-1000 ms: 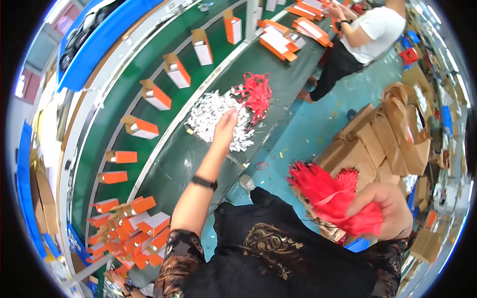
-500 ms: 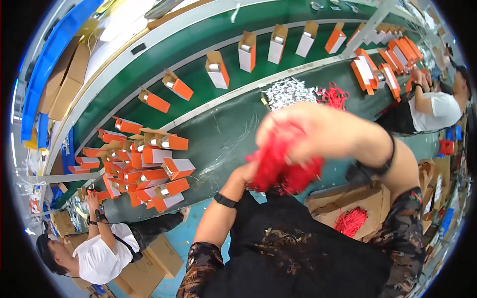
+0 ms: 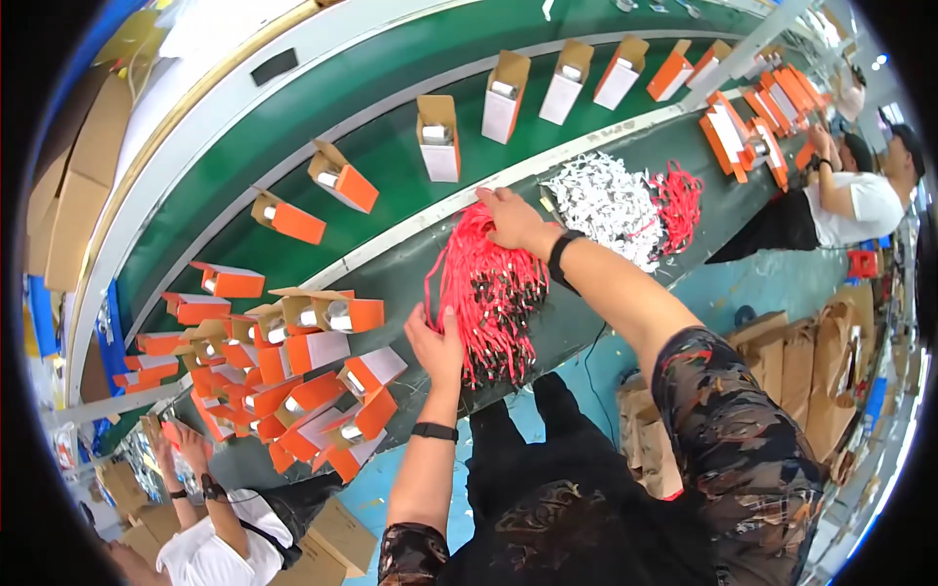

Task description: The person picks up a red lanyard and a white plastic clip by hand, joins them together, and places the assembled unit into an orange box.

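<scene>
Grip: right hand (image 3: pixel 513 220) curls over the upper end of the red bundle, and I cannot tell whether it pinches any strands; left hand (image 3: pixel 437 347) has thumb and fingers spread apart at the bundle's lower left edge.
Red bundle (image 3: pixel 474 278): lies on the dark green worktop (image 3: pixel 391 293) near the centre of the frame, smooth end upward, dark-tipped ends fanning down and to the right.
Handling: in my judgement, light pressure at the smooth end suits it best, with the left palm squaring the loose side so that the strands stay parallel; a hard sideways push could tangle the tips.
White pile (image 3: pixel 596 200): loose heap right of the right hand, in the upper middle of the frame.
Small red pile (image 3: pixel 679 205): beside the white pile's right edge, touching it.
Box row: upright orange-and-white boxes (image 3: pixel 439 161) with flaps up stand on the green belt (image 3: pixel 381 127) across the top.
Box cluster: more orange boxes (image 3: pixel 376 410) crowd together at left.
Co-workers: one person in white (image 3: pixel 225 537) at lower left, another (image 3: pixel 860 210) at the right edge.
Writing: none legible; the gold shirt motif (image 3: pixel 567 503) is too dim to make out.
</scene>
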`<action>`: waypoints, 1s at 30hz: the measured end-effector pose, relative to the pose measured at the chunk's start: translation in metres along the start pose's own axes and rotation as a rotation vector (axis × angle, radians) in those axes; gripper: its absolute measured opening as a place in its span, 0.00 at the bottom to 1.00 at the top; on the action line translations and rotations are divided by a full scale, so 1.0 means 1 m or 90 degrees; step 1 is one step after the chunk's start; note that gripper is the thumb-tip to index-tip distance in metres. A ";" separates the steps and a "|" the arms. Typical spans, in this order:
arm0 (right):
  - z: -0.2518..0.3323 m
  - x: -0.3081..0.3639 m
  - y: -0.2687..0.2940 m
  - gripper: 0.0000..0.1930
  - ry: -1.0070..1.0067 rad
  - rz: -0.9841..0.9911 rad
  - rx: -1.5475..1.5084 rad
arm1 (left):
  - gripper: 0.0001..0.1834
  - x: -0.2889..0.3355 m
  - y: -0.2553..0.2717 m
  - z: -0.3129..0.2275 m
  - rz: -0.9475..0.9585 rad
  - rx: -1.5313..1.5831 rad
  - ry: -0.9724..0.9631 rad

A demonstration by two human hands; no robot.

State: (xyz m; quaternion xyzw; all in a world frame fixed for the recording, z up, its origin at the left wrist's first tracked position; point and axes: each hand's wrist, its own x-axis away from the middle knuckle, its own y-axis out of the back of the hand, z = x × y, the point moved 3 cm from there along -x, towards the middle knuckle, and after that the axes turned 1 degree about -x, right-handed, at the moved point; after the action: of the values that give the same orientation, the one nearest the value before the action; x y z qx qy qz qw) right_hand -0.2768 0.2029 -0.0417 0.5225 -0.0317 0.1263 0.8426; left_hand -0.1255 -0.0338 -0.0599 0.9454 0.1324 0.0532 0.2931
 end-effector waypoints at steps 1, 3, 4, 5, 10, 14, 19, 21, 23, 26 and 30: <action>0.000 0.015 -0.001 0.45 -0.008 0.001 -0.001 | 0.31 -0.007 -0.003 -0.007 -0.012 -0.027 -0.047; -0.007 0.048 0.009 0.42 -0.172 -0.278 -0.010 | 0.31 -0.032 -0.019 -0.014 -0.010 -0.015 -0.038; -0.012 0.061 0.004 0.42 -0.237 -0.297 -0.093 | 0.31 -0.045 -0.025 -0.016 -0.059 -0.003 -0.042; -0.019 0.079 -0.004 0.42 -0.305 -0.314 -0.176 | 0.30 -0.053 -0.032 -0.021 -0.104 0.010 -0.045; 0.023 0.132 -0.033 0.45 -0.245 -0.292 -0.136 | 0.41 -0.021 -0.035 -0.034 -0.093 -0.062 -0.127; 0.026 0.105 -0.028 0.47 -0.222 -0.296 -0.075 | 0.81 0.058 -0.050 -0.023 0.175 -0.353 -0.098; -0.008 0.040 -0.010 0.54 -0.409 -0.363 -0.140 | 0.82 0.059 -0.063 -0.037 0.256 -0.454 -0.032; -0.013 0.022 -0.007 0.52 -0.465 -0.277 -0.118 | 0.82 0.054 -0.060 -0.032 0.293 -0.533 -0.030; -0.021 0.009 -0.007 0.50 -0.522 -0.193 -0.090 | 0.81 0.051 -0.053 -0.027 0.286 -0.505 -0.017; -0.035 -0.007 -0.011 0.38 -0.554 -0.141 -0.036 | 0.79 0.048 -0.040 -0.013 0.254 -0.499 0.018; -0.030 -0.014 -0.015 0.36 -0.512 -0.126 0.024 | 0.74 0.044 -0.026 -0.003 0.265 -0.478 0.078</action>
State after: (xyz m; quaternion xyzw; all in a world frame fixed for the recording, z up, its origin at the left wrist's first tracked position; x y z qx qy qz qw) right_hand -0.2895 0.2212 -0.0710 0.5461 -0.3056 -0.1688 0.7615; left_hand -0.0893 0.0009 -0.0713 0.7746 -0.0724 0.2117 0.5915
